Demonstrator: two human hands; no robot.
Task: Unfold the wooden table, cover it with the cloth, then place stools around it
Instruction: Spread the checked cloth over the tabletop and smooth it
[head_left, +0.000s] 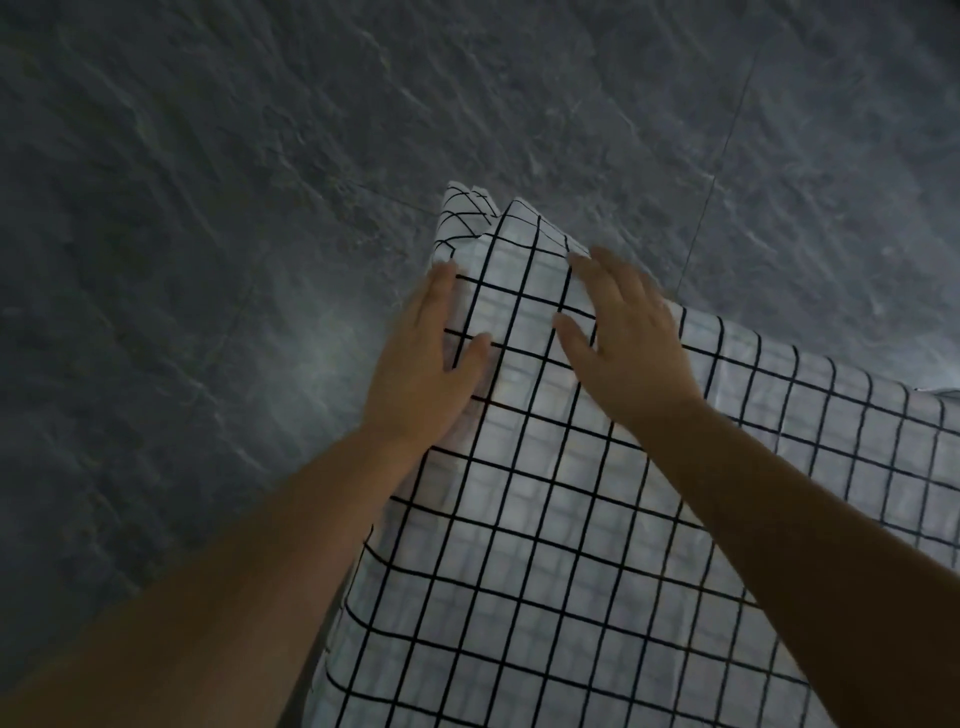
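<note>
Both bare forearms are reaching in; left hand (426, 358) and right hand (621, 332), fingers straight, are pressing the white black-grid cloth (571, 519) at the table's far corner. Best smoothing outward, keeping overhang even.

The cloth (545, 519) lies spread over a raised surface that it hides, and the floor (208, 208) lies below it to the left and beyond it. The cloth's far corner points away from the person. The left hand (421, 364) rests on the cloth's left edge, just short of that corner, with its fingers toward the corner. The right hand (628, 338) rests on the cloth by the far right edge, level with the left hand. The two hands are apart, with a strip of cloth between them. Behind the corner, on its left side, a fold (465, 208) of the cloth sticks out over the floor.
</note>
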